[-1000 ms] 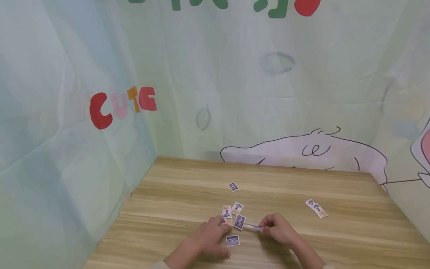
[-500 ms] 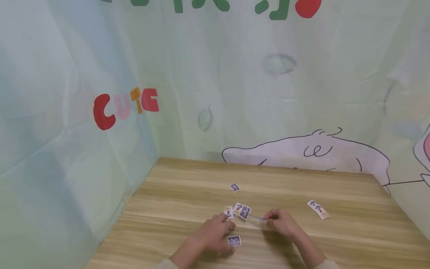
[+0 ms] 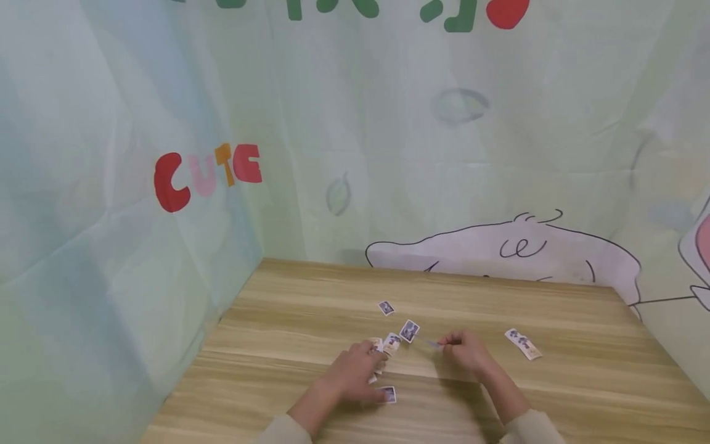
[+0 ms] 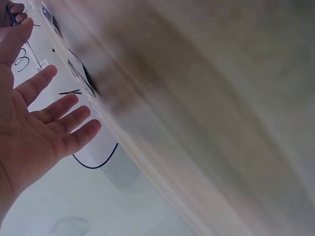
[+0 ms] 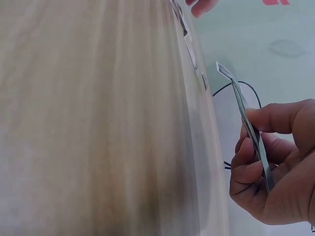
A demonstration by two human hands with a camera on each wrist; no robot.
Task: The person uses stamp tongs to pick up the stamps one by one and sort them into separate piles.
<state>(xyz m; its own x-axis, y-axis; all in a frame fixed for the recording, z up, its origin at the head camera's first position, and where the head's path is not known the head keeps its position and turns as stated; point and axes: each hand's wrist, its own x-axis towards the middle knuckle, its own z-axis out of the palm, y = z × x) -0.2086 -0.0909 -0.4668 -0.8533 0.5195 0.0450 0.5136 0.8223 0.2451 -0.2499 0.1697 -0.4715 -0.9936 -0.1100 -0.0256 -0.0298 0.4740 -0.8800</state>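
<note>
Right fingers point(image 5: 244, 153) pinching tweezers point(image 5: 241, 105), card point(image 3: 410, 332) held at their tips, left fingers point(image 4: 61, 108) spread near loose cards point(image 3: 391, 344)

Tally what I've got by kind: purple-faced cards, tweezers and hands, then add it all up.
Purple-faced cards: 3, namely the gripped card, the back card and the front card
Tweezers: 1
Hands: 2, left hand and right hand
Total: 6

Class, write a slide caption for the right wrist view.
A right hand pinches tweezers that hold a small card above a wooden tabletop.
</note>
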